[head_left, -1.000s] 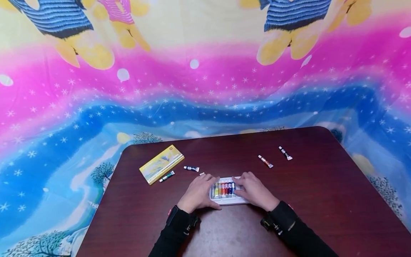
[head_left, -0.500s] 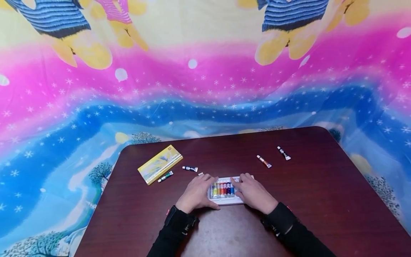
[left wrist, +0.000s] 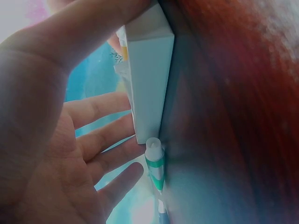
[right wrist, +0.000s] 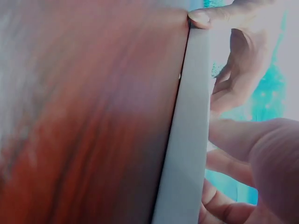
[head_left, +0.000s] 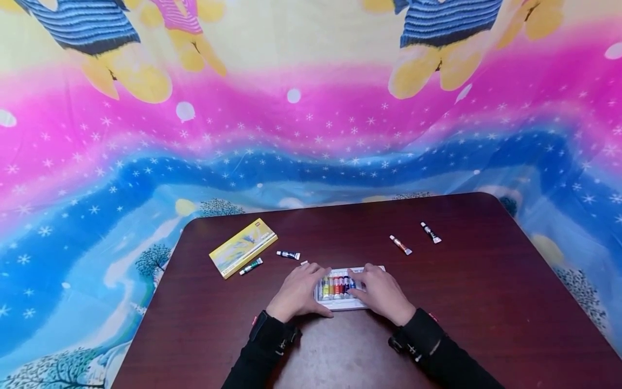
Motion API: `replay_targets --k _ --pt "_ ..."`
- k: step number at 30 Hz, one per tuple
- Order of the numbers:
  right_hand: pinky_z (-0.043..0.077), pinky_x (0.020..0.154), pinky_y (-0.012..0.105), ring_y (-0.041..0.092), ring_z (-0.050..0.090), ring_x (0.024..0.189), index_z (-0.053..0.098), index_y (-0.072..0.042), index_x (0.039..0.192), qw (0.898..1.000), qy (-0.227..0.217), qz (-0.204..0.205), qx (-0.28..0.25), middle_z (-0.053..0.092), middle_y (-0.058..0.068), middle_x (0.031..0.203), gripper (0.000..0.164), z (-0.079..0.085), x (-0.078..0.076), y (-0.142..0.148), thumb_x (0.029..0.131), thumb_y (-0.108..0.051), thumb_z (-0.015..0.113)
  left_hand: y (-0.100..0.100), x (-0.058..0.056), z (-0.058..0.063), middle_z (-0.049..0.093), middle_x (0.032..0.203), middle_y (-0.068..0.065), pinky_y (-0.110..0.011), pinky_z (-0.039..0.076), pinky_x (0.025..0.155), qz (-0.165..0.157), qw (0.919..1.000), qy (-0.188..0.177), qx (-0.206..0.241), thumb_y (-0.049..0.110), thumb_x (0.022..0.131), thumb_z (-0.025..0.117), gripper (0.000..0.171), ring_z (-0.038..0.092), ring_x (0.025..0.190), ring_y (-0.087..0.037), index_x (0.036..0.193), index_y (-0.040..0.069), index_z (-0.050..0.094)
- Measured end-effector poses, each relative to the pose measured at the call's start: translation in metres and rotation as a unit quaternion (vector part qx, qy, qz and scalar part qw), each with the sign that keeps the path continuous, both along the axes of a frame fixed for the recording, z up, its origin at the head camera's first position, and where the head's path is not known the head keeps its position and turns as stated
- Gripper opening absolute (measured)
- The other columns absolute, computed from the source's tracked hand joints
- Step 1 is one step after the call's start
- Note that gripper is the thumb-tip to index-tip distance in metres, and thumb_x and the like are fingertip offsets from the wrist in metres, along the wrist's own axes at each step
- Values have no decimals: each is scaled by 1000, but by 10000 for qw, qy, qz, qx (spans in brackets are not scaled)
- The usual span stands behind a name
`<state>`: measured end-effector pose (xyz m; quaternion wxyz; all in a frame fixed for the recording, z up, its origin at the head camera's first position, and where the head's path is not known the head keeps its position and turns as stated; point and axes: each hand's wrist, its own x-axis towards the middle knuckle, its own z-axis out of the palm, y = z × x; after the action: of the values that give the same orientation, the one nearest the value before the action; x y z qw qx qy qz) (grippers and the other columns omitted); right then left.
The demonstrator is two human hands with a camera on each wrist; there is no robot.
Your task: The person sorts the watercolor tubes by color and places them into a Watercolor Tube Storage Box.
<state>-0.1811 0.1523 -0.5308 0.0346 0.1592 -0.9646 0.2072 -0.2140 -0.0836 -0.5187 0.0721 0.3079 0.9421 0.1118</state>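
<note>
A white tray (head_left: pixel 344 305) of paint tubes lies on the table in the head view, with yellow, orange, red and blue tubes side by side. My left hand (head_left: pixel 298 292) holds its left end, thumb at the near corner and fingers toward the far side. Over the tray's right part, my right hand (head_left: pixel 386 292) has thumb and index finger at the two ends of a blue paint tube (head_left: pixel 353 283). That hand hides the tubes beneath it. The left wrist view shows the tray's end wall (left wrist: pixel 149 88) beside the spread fingers; the right wrist view shows its long side (right wrist: pixel 187 135).
A yellow box (head_left: pixel 243 248) lies at the back left of the table (head_left: pixel 476 313). Near it are a green tube (head_left: pixel 251 266) and a dark tube (head_left: pixel 289 254). An orange-red tube (head_left: pixel 400 245) and a black tube (head_left: pixel 430 232) lie at the back right.
My right thumb and index finger have shifted slightly left over the blue tubes. The left hand and the tray stay in place.
</note>
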Motion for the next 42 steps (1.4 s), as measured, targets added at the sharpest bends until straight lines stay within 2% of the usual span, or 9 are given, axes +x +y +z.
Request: replay_targets --k 6,14,18,23,29,33,36,39,42 --pt "34 60 25 12 42 68 74 -16 131 9997 -163 -17 -184 59 0 83 50 0 -1 2 85 -32 86 0 0 1 60 139 -3 -47 38 120 29 10000 -45 -18 67 68 89 103 54 129 -23 152 19 52" --pt "37 65 24 11 43 75 67 -12 140 9971 -504 564 -128 59 1 92 59 8 0 18 88 -34 84 2 1 1 59 142 -3 -49 38 120 68 9998 -155 -47 68 69 87 103 52 132 -23 154 21 51" --pt "40 67 24 12 45 79 64 -9 142 9944 -646 814 191 59 3 99 62 13 3 23 89 -34 83 3 1 2 59 143 -3 -49 37 120 79 9998 -148 -70 68 69 87 104 51 132 -23 154 21 51" --pt "42 70 25 13 46 85 61 -7 145 9911 -550 1008 669 59 6 107 61 14 6 20 93 -36 78 3 1 1 59 142 -3 -49 38 120 76 9999 -115 -82 68 69 87 104 51 132 -23 154 21 51" --pt "40 69 26 13 45 84 60 -6 145 9898 -562 1059 768 58 5 105 60 14 6 19 96 -35 75 3 1 0 59 141 -2 -48 38 120 64 9999 -43 -91 68 68 88 104 52 132 -23 153 20 52" --pt "40 71 27 14 45 85 59 -5 146 9900 -583 1061 728 58 5 106 60 15 6 20 96 -34 75 -1 -3 -2 58 144 -2 -49 36 121 -41 9999 -162 21 72 67 86 107 51 135 -23 155 21 50" --pt "43 73 29 14 48 87 59 -4 146 9901 -572 1090 673 61 8 110 60 15 6 20 96 -32 76 -10 -10 -3 53 152 -3 -53 31 124 -83 9984 -406 396 70 73 83 105 46 144 -27 158 22 44" --pt "46 76 32 16 50 90 60 -4 145 9902 -602 1101 606 64 10 114 60 16 6 19 95 -31 77 -24 -19 -5 48 159 -6 -58 31 122 302 9961 -155 809 61 84 79 94 42 148 -32 160 21 41" --pt "50 81 34 16 52 94 60 -5 145 9905 -673 1052 573 65 12 119 61 17 6 19 94 -31 78 -39 -27 -7 46 161 -9 -59 38 116 1086 9884 535 916 48 93 74 78 45 144 -37 159 18 45"
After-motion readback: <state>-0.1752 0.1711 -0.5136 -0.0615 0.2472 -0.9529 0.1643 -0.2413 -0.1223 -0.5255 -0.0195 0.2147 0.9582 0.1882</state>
